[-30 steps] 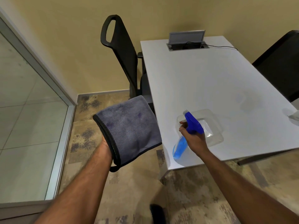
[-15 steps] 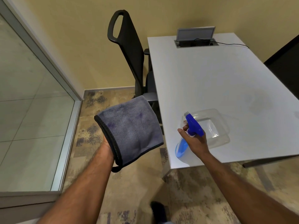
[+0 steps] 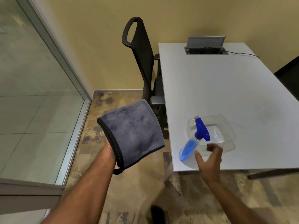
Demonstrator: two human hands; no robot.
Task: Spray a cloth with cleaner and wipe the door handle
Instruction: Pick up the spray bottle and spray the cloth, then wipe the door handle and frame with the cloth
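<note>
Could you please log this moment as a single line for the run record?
left hand: carries cloth, fingers hidden | right hand: open, at spray bottle | spray bottle: on table beside clear container

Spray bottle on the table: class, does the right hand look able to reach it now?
Probably yes. The right hand is right beside the bottle at the near edge of the table, with nothing between them; the clear tub sits behind the bottle.
</note>
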